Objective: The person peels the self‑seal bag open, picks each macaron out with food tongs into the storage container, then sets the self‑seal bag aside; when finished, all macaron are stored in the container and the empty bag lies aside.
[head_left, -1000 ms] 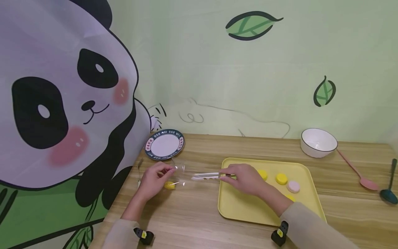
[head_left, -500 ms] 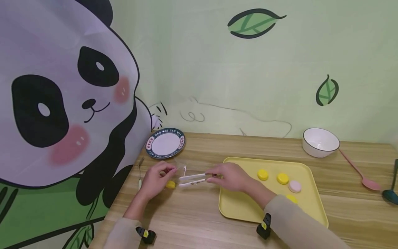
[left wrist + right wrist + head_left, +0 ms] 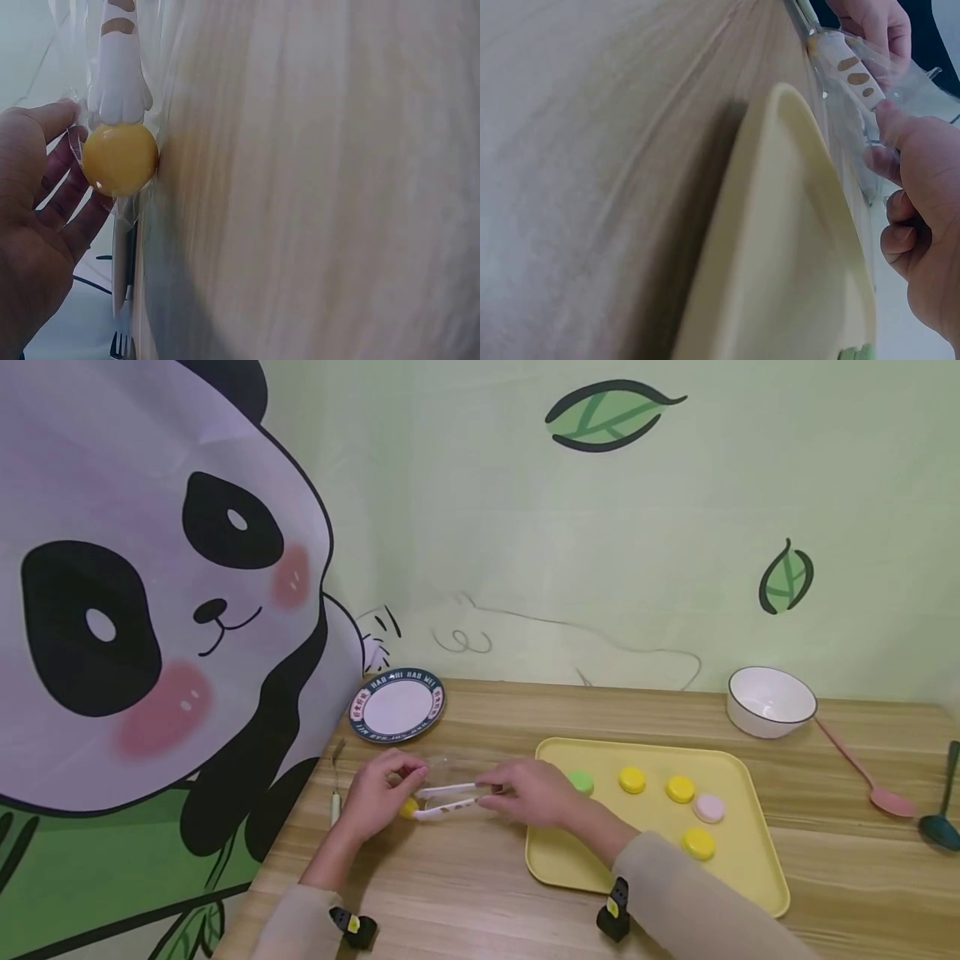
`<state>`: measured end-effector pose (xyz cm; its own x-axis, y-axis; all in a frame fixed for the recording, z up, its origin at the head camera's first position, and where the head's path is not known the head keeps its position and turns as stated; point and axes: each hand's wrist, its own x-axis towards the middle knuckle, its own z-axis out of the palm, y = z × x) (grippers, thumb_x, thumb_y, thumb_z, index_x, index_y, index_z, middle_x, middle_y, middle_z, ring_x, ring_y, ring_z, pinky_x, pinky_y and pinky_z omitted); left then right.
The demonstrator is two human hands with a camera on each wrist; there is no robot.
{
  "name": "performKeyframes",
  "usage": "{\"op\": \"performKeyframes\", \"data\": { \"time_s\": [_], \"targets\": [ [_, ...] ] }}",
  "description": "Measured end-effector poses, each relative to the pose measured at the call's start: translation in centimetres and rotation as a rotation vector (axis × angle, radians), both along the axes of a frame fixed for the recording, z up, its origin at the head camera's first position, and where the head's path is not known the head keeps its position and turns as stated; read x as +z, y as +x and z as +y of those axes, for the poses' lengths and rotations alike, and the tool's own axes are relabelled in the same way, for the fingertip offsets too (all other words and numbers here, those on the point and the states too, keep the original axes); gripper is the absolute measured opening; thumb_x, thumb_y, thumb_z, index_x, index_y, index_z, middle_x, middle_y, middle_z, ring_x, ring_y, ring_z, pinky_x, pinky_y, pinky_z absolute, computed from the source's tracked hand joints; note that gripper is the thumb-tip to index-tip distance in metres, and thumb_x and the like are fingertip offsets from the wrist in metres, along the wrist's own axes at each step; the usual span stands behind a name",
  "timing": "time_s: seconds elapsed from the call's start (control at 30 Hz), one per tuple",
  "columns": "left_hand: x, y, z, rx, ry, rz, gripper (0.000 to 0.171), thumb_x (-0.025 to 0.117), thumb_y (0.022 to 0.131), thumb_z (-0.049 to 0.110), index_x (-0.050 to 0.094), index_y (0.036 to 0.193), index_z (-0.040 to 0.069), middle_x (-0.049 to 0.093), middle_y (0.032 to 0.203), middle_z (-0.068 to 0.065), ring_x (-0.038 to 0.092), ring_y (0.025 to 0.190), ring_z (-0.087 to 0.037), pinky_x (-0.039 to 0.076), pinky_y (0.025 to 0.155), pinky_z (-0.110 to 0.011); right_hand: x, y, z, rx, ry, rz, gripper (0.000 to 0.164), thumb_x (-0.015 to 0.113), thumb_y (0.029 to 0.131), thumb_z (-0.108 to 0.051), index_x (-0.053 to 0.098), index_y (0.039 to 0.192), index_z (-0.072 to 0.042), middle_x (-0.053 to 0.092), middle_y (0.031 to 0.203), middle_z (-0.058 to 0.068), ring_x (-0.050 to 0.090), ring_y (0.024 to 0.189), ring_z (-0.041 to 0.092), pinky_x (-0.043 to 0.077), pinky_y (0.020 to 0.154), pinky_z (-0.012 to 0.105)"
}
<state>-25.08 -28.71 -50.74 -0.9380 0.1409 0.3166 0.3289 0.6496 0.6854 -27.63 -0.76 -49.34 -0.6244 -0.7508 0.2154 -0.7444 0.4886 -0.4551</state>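
My left hand (image 3: 375, 789) pinches the edge of a clear plastic bag (image 3: 847, 124) at the left of the table. Inside the bag lies a yellow macaron (image 3: 120, 160), partly hidden by fingers in the head view. My right hand (image 3: 528, 793) grips white tongs (image 3: 448, 810) by their rear end, pointing left. The tongs reach into the bag, their two arms somewhat apart. In the left wrist view, one paw-shaped tip (image 3: 120, 97) meets or overlaps the macaron; whether it pinches it I cannot tell.
Right of the bag, a yellow tray (image 3: 562, 864) bears several yellow macarons (image 3: 680, 789), a pink one (image 3: 708, 808) and a green one (image 3: 580, 781). Behind stand a rimmed plate (image 3: 397, 706) and a white bowl (image 3: 771, 703). A fork (image 3: 335, 793) lies left; a pink spatula (image 3: 891, 802) and dark ladle (image 3: 937, 832) right.
My right hand has moved left with the tongs, whose tips have entered the bag and reached the yellow macaron. The tongs' arms have spread apart. My left hand has stayed nearly still.
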Motion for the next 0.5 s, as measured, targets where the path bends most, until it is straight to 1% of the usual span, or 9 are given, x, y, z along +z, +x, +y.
{"op": "performKeyframes", "data": {
  "time_s": [0.1,0.2,0.3,0.4,0.5],
  "targets": [
    [-0.04,-0.02,-0.03,0.003,-0.003,0.004,0.010,0.068,0.089,0.027,0.072,0.095,0.020,0.063,0.090,0.012,0.059,0.081,-0.009,0.052,0.069,-0.028,-0.02,0.20,-0.10,-0.021,0.002,0.005,0.034,0.060,0.092,-0.042,0.068,0.118,-0.021,0.063,0.088,-0.013,0.052,0.068,0.005,0.044,0.057,0.024],
    [-0.11,-0.08,-0.13,0.011,-0.005,-0.002,0.012,0.068,0.089,0.028,0.072,0.095,0.019,0.063,0.090,0.012,0.059,0.082,-0.008,0.052,0.070,-0.029,-0.17,0.32,0.05,-0.059,-0.001,0.018,0.034,0.059,0.093,-0.043,0.068,0.118,-0.022,0.066,0.094,-0.012,0.054,0.073,0.005,0.046,0.061,0.025],
    [-0.16,-0.11,-0.24,0.021,-0.010,-0.018,0.013,0.068,0.089,0.029,0.072,0.095,0.019,0.062,0.090,0.013,0.058,0.082,-0.008,0.051,0.072,-0.029,-0.44,0.24,0.32,-0.086,-0.010,0.011,0.035,0.059,0.093,-0.043,0.067,0.119,-0.021,0.066,0.098,-0.012,0.056,0.078,0.003,0.048,0.066,0.026],
    [-0.19,-0.10,-0.23,0.033,-0.011,-0.021,0.010,0.069,0.088,0.029,0.072,0.094,0.021,0.062,0.088,0.015,0.058,0.081,-0.006,0.051,0.073,-0.029,-0.57,0.07,0.46,-0.076,-0.009,-0.007,0.037,0.059,0.092,-0.045,0.067,0.120,-0.022,0.065,0.097,-0.013,0.055,0.076,0.003,0.047,0.065,0.025],
    [-0.15,-0.04,-0.14,0.031,-0.003,0.000,0.006,0.069,0.088,0.028,0.072,0.092,0.024,0.062,0.087,0.016,0.058,0.081,-0.005,0.051,0.073,-0.031,-0.60,-0.10,0.37,-0.050,-0.001,-0.015,0.038,0.059,0.091,-0.047,0.066,0.121,-0.024,0.064,0.093,-0.015,0.053,0.071,0.003,0.044,0.060,0.024]
  ]
}}
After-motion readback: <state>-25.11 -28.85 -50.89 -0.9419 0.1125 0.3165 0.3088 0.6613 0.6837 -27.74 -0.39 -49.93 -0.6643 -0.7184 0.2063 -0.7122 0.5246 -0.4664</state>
